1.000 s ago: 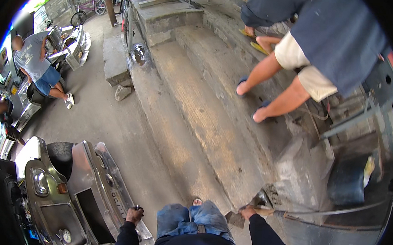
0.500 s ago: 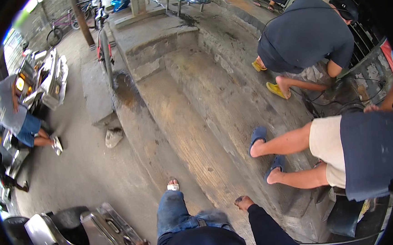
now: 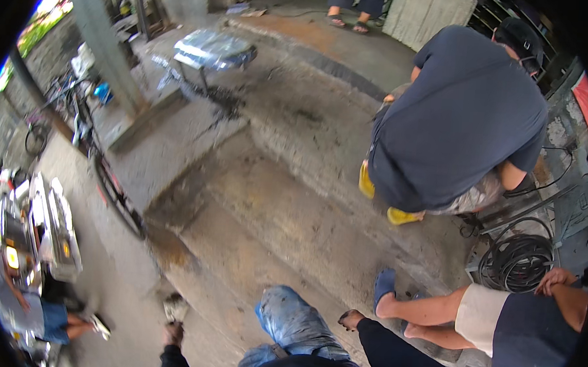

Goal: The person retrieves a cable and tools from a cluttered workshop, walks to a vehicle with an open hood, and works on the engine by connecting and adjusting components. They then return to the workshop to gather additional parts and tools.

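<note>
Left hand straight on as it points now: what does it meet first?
First in line from the left hand looks like the grey stone; depth is unclear, so the hand may pass above it.

Left hand (image 3: 173,335) over grey floor (image 3: 121,270); right hand (image 3: 350,319) over concrete steps (image 3: 270,226)

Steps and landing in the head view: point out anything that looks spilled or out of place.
A dark, irregular patch spreads below and beside the shiny-topped stool. It looks odd against the paler concrete, possibly a spill; whether it is wet, I cannot tell.
</note>
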Demonstrator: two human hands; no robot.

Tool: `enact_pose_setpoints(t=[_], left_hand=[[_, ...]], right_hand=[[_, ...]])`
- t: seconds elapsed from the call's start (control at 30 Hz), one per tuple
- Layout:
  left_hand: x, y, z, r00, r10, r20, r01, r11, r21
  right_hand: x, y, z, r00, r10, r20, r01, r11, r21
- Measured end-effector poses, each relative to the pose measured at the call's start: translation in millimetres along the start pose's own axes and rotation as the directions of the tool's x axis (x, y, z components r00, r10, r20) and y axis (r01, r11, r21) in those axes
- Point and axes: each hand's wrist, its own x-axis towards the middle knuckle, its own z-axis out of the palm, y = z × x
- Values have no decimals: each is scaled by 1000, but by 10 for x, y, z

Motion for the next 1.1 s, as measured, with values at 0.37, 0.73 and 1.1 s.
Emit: enact_pose_setpoints(t=[0.37,0.73,1.1], left_hand=[[362,2688,-275,904,-69,422,-112,914,389],[2662,8723,-817,833,327,446,-291,945,-149],[2143,12857,-14,80,499,863,-794,-492,357]], right_hand=[[-508,-3767,-2554,782,-444,-438,443,889,-112],[-1676,-5313,-4648,828,-300,-473,299,951,-80],[-2782,-6114,-7169,467,-156,-870,476,874,98]])
